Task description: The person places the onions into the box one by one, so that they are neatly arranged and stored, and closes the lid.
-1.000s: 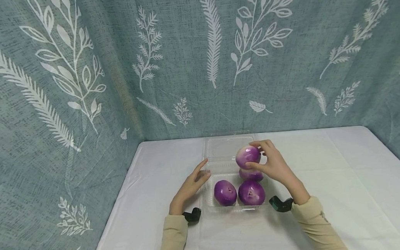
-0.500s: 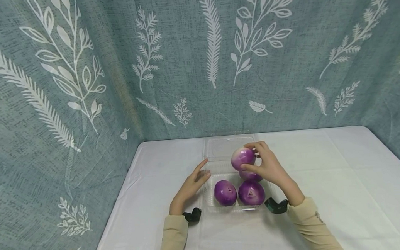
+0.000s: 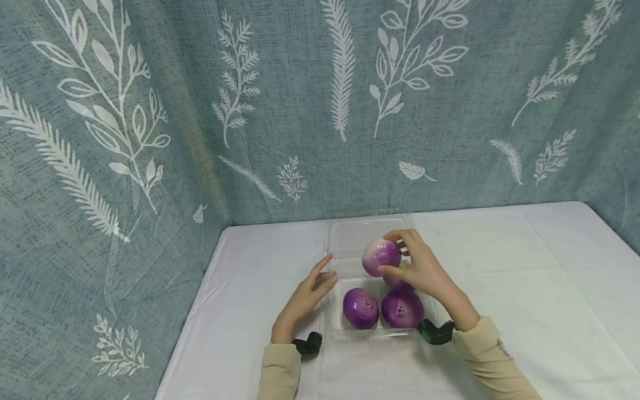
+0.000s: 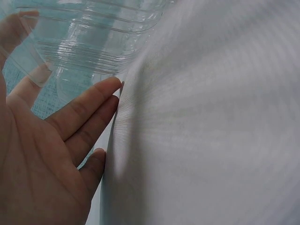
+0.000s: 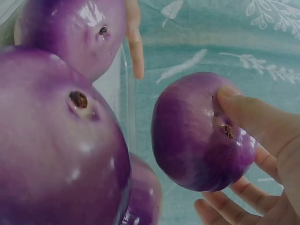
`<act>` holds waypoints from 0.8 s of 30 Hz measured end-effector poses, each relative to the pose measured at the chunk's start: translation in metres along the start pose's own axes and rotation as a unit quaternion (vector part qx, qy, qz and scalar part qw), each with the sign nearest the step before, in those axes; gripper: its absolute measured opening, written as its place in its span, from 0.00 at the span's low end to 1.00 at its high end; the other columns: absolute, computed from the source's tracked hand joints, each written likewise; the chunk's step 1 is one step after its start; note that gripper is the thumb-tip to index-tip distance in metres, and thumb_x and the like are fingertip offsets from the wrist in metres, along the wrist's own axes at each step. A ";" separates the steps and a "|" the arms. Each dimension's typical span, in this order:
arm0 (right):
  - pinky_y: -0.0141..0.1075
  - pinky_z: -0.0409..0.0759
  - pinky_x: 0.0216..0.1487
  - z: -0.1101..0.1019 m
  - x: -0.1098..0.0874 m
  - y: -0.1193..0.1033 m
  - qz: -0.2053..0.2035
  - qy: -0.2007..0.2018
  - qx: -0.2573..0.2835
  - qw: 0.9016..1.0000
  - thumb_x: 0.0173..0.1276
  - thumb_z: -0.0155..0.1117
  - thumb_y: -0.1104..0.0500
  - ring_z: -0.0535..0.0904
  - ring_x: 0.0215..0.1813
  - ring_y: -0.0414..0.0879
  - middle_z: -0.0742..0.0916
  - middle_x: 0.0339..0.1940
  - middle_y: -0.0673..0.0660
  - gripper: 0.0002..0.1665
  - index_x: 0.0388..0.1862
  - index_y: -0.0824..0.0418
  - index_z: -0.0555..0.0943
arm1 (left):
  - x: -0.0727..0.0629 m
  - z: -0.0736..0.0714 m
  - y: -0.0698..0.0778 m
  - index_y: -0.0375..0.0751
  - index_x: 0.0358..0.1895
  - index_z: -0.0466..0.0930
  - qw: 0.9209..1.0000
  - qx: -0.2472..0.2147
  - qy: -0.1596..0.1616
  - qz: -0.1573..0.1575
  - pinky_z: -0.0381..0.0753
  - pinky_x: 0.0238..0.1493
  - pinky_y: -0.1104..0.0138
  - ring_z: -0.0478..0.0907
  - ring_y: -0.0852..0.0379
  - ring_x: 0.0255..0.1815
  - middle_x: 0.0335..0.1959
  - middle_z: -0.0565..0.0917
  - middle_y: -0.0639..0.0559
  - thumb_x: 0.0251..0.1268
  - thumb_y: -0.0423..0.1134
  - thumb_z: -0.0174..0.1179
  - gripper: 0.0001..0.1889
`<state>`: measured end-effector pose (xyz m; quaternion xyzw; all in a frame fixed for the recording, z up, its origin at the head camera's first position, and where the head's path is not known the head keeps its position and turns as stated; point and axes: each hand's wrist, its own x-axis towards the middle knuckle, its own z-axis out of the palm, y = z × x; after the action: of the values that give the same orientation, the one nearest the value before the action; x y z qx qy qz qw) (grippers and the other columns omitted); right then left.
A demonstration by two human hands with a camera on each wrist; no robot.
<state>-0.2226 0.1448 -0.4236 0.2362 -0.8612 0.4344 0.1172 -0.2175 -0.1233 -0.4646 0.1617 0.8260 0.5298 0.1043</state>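
Note:
My right hand [image 3: 426, 272] holds a glossy purple onion [image 3: 377, 259] between thumb and fingers, raised over the back of a clear plastic container [image 3: 336, 334]. In the right wrist view the thumb presses near the brown root spot of that onion [image 5: 187, 136]. Three more purple onions sit in the container: a front left onion [image 3: 360, 309], a front right onion [image 3: 402, 309], and a back right onion [image 3: 394, 281] partly hidden by the right hand. My left hand [image 3: 302, 298] lies at the container's left side, fingers extended; the left wrist view shows its fingertips by the clear wall [image 4: 93, 35].
The container's clear lid [image 3: 367, 234] lies folded back toward the curtain. A white cloth [image 3: 528, 309] covers the table. A teal curtain [image 3: 302, 102] with white leaf prints hangs behind and at the left. Dark wrist cameras [image 3: 309, 344] jut from both wrists.
My right hand has moved left and slightly down with the onion, from above the back right onion toward the back left of the container. The left hand has stayed put.

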 end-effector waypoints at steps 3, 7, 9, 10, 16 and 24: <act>0.47 0.78 0.50 0.002 0.000 0.000 0.001 -0.002 -0.001 1.000 0.50 0.75 0.56 0.74 0.50 0.53 0.75 0.50 0.60 0.35 0.54 0.62 0.69 | 0.000 0.000 0.000 0.50 0.73 0.49 1.000 -0.001 -0.002 -0.001 0.57 0.65 0.43 0.63 0.42 0.67 0.64 0.69 0.37 0.71 0.46 0.49 0.31; 0.45 0.79 0.50 0.005 0.000 0.001 -0.001 -0.001 0.000 1.000 0.50 0.75 0.56 0.75 0.49 0.52 0.75 0.49 0.60 0.34 0.54 0.62 0.70 | 0.000 0.000 0.000 0.51 0.73 0.49 1.000 0.001 0.000 -0.002 0.57 0.65 0.42 0.63 0.42 0.67 0.64 0.69 0.37 0.71 0.47 0.49 0.31; 0.44 0.79 0.49 0.006 0.000 0.001 -0.007 -0.001 0.000 1.000 0.49 0.75 0.56 0.75 0.49 0.52 0.75 0.49 0.60 0.34 0.53 0.62 0.70 | -0.001 0.000 0.001 0.50 0.73 0.49 1.000 0.002 0.001 -0.002 0.58 0.65 0.42 0.63 0.41 0.67 0.64 0.70 0.37 0.71 0.46 0.49 0.31; 0.44 0.79 0.50 0.007 0.000 0.001 -0.008 -0.001 -0.001 1.000 0.49 0.76 0.56 0.75 0.49 0.52 0.75 0.49 0.60 0.35 0.53 0.62 0.70 | -0.001 0.000 0.001 0.50 0.73 0.49 1.000 0.002 0.001 -0.002 0.58 0.65 0.42 0.63 0.41 0.67 0.63 0.70 0.37 0.71 0.46 0.49 0.31; 0.44 0.79 0.50 0.011 0.000 -0.001 -0.016 0.003 0.001 1.000 0.48 0.76 0.57 0.76 0.49 0.53 0.75 0.49 0.61 0.35 0.53 0.63 0.70 | -0.001 0.001 0.001 0.51 0.73 0.50 1.000 -0.001 0.001 0.000 0.58 0.65 0.43 0.64 0.41 0.67 0.63 0.70 0.36 0.71 0.46 0.49 0.31; 0.44 0.79 0.50 0.014 0.000 -0.002 -0.021 0.003 0.003 1.000 0.48 0.76 0.56 0.76 0.49 0.54 0.75 0.49 0.62 0.36 0.53 0.64 0.70 | -0.002 0.000 0.003 0.51 0.73 0.50 1.000 0.006 0.005 -0.005 0.58 0.65 0.42 0.63 0.41 0.67 0.63 0.70 0.36 0.71 0.46 0.49 0.31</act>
<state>-0.2215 0.1319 -0.4302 0.2533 -0.8545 0.4350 0.1280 -0.2152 -0.1226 -0.4622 0.1558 0.8304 0.5251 0.1020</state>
